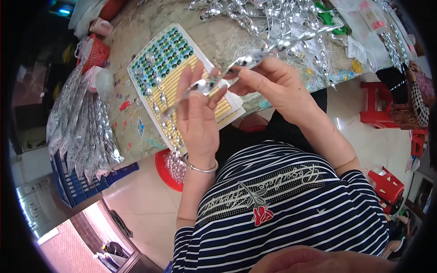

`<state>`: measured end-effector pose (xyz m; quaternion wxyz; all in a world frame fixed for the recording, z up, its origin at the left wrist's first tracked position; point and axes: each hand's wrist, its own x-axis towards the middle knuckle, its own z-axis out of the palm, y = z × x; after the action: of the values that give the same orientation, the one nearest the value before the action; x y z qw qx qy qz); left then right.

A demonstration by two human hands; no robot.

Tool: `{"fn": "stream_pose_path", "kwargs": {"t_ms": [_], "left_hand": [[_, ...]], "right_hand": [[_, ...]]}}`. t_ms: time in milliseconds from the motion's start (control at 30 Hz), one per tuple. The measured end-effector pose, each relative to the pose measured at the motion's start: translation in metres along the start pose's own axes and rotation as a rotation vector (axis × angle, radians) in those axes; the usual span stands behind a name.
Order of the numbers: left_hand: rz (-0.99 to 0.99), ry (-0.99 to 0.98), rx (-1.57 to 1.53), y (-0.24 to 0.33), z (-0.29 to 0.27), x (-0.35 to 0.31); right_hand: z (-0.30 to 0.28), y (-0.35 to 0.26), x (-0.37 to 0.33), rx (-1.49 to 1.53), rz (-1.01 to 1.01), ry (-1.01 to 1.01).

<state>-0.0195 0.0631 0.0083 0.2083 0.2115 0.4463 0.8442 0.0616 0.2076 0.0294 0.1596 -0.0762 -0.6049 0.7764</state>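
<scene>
A shiny silver strand of linked, bulging pieces (248,60) stretches between my two hands, above the table. My left hand (199,120) has its thumb and fingers closed round the strand's near left part. Around a part farther right, the thumb and fingers of my right hand (277,86) are pinched. Under my hands lies a sheet of round green and blue eye-like stickers (164,52), with bare yellow strips (182,86) on its nearer part. Another silver strand (162,98) rests across this sheet. Whether a sticker sits between my fingertips is too small to tell.
Loose silver strands (291,22) heap at the back right of the worn table (132,41). Bundled bagged strands (84,127) hang over its left edge, near a red basket (96,53). A red basin (168,170) stands below; red stools (375,104) and another person's sleeve (419,107) are at right.
</scene>
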Motion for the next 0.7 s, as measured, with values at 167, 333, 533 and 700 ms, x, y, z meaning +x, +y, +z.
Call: {"fn": "stream_pose_path", "kwargs": {"t_ms": [167, 333, 533, 700], "left_hand": [[0.144, -0.044, 0.038, 0.011, -0.030, 0.009], [0.158, -0.020, -0.121, 0.032, -0.064, 0.019], [0.264, 0.103, -0.140, 0.055, -0.065, 0.027], [0.296, 0.034, -0.076, 0.085, -0.079, 0.027]], "right_hand": [[-0.021, 0.034, -0.015, -0.308, 0.055, 0.000], [-0.044, 0.059, -0.025, -0.836, -0.093, -0.036], [-0.034, 0.086, -0.012, -1.082, -0.359, -0.112], [-0.031, 0.090, -0.007, -1.145, -0.296, -0.136]]}}
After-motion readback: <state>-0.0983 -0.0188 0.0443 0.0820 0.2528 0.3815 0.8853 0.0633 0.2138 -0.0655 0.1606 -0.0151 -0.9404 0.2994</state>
